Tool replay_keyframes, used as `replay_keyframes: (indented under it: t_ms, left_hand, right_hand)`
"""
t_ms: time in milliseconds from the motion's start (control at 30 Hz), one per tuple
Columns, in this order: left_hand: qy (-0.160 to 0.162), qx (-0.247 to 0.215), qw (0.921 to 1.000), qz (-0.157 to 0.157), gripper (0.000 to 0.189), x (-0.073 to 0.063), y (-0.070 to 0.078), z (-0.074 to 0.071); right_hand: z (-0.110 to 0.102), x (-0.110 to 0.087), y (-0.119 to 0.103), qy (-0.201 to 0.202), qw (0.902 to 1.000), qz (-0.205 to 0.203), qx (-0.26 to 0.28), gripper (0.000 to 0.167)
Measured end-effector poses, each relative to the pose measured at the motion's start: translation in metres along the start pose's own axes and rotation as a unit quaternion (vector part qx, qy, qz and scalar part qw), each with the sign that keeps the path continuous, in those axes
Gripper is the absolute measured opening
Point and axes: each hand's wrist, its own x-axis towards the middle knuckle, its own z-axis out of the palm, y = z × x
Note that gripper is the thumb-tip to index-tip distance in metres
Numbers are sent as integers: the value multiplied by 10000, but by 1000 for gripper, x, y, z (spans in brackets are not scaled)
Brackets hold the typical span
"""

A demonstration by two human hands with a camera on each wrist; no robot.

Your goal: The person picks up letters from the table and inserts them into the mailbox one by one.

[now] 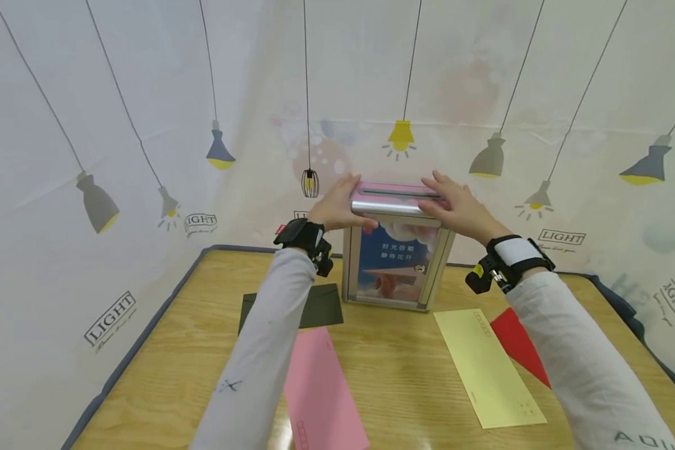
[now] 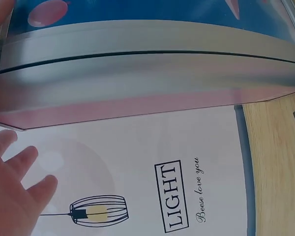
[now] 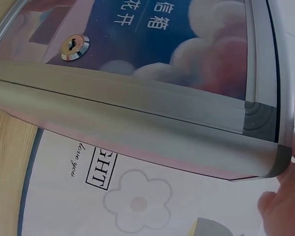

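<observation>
A pink and silver letter box point(image 1: 392, 206) with a slot in its top stands upright on the table. Its front panel is blue with Chinese lettering, and a round key lock point(image 3: 74, 46) shows in the right wrist view. At the box's top left corner is my left hand point(image 1: 340, 206), its thumb across the front and its other fingers spread towards the back. On the opposite side my right hand point(image 1: 455, 203) rests against the top right corner, fingers extended over the lid. How firmly either hand presses is not visible.
Flat envelopes lie on the wooden table point(image 1: 394, 375): black point(image 1: 323, 306) and pink point(image 1: 323, 387) on the left, yellow point(image 1: 486, 369) and red point(image 1: 517, 344) on the right. A cloth backdrop point(image 1: 230, 212) printed with lamps hangs behind the box.
</observation>
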Motion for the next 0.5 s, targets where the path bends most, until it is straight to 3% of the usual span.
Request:
replay_keyframes:
  t_ms: [267,500]
  left_hand:
    - [-56,754,9971,-107,115,-13,-4,-8]
    - [-139,935,9955,-101,116,-28,-6,-10]
  right_hand:
    - [-1,-6,-8,-469,9974,-14,-552,76]
    - [0,-14,-16,-662,9952,-26,-725,80]
